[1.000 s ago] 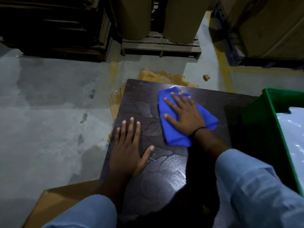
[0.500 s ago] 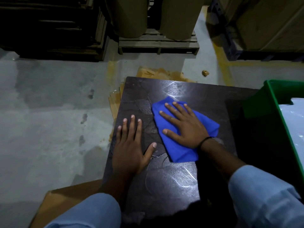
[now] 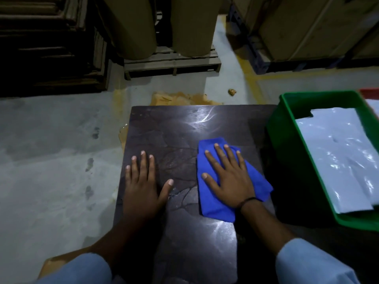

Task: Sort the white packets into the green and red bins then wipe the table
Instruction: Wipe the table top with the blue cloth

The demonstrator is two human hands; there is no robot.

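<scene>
Blue cloth (image 3: 213, 208): crumpled, lying flat on the dark table (image 3: 184, 128), just left of the green bin (image 3: 287, 140). White packets (image 3: 338, 156) stacked inside the green bin. Right hand (image 3: 229, 181): fingers straight and spread, palm pressing the cloth. Left hand (image 3: 143, 185): flat, fingers extended, resting on bare tabletop farther left of the green bin, apart from the cloth.

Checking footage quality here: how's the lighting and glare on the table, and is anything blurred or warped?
Head view: dim overall, pallets at upper left almost black; glare streaks on the table, far and near; white packets in the green bin shine; wide-angle lens bows the frame's edges.
</scene>
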